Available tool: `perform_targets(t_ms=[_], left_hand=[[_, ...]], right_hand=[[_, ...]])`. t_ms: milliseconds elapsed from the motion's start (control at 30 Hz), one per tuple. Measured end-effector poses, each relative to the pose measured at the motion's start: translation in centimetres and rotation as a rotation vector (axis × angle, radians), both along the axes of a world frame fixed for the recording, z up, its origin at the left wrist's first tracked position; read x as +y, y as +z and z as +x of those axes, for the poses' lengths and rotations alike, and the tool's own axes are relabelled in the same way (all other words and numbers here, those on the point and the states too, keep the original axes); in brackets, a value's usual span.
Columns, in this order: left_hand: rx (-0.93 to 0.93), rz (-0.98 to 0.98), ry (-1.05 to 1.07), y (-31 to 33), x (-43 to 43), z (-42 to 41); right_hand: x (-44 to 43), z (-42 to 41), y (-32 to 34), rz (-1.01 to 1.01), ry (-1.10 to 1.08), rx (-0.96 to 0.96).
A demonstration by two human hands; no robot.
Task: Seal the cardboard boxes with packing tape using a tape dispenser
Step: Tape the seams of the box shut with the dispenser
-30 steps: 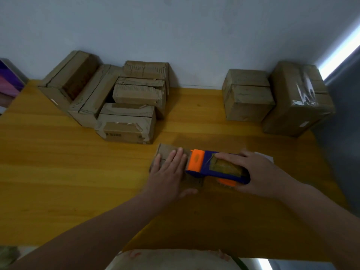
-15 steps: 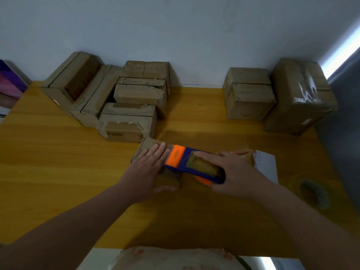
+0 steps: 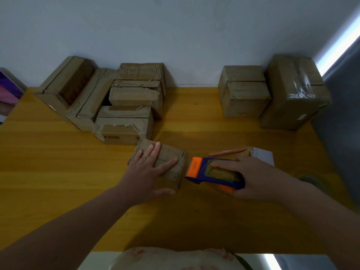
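Left hand (image 3: 148,173) spread flat, pinning the small brown cardboard box (image 3: 171,152) mid-table; right hand (image 3: 259,178) wrapped round the blue-and-orange plastic tape dispenser (image 3: 212,172) just beside the box's right edge; likely best to keep the flaps pressed and the tape taut and low.

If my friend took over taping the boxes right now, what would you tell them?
Left hand: flat, fingers straight, pressing on top of the small cardboard box on the table.
Right hand: grips the tape dispenser, just off that box's right end.
Done: the big box at the back right looks taped. I cannot tell if the small box has tape yet.
Left: check that seal, then tape the pile of boxes at the back left.
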State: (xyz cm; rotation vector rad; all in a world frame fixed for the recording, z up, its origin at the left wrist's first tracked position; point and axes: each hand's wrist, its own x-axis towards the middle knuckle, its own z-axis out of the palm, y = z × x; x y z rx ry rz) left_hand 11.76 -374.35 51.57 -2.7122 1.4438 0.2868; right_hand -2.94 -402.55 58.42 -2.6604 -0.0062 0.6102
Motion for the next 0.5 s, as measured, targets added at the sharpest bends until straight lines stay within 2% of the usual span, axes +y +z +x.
perform_targets(t_ms=[167,333,500], left_hand=[[0.002,0.026,0.004,0.0,-1.0,-0.7],[-0.025,0.030,0.015,0.0,-1.6,-1.3],[-0.024,0.042,0.036,0.2,-1.7,-1.5]], right_hand=[[1.3,2.7,1.1,-0.022,0.034,-0.029],[1.8,4.5,2.5,-0.091,0.002,0.064],[1.4,6.1,2.4,0.016,-0.116,0.223]])
